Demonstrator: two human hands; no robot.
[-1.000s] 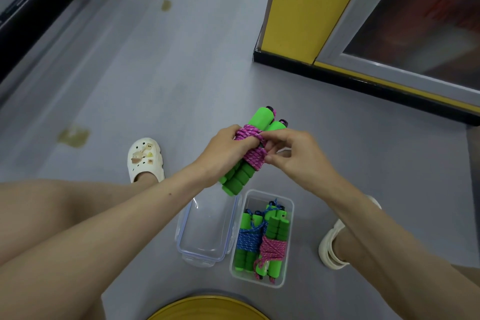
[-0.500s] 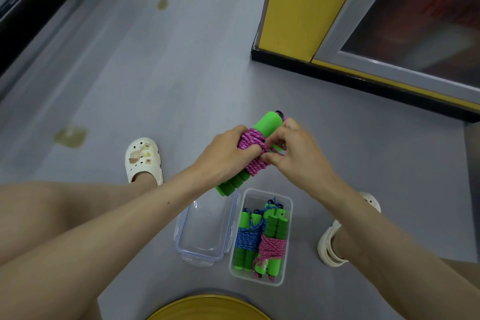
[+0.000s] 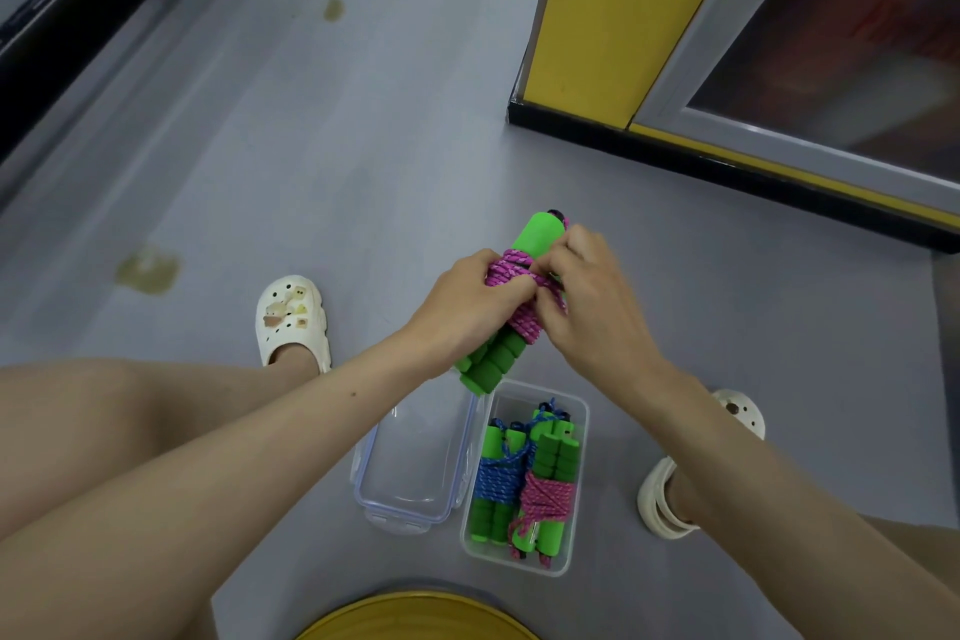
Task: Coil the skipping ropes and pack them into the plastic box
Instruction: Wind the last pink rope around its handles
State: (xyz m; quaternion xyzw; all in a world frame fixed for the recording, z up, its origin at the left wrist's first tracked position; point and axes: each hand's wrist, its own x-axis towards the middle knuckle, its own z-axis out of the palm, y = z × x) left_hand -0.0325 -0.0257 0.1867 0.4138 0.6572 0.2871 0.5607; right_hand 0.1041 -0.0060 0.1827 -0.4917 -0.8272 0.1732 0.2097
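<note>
We hold the pink braided skipping rope wound round its green foam handles (image 3: 511, 299) just above the clear plastic box (image 3: 581, 481) on the floor. Our left hand (image 3: 470, 309) grips the bundle; our right hand's (image 3: 587, 296) fingers pinch its cord. Its long axis tilts up-right, the lower end nearest the box.

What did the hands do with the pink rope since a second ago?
The right hand slid up over the pink rope, now covering one green handle. The left hand kept its grip. The box and lid stayed put.
</note>
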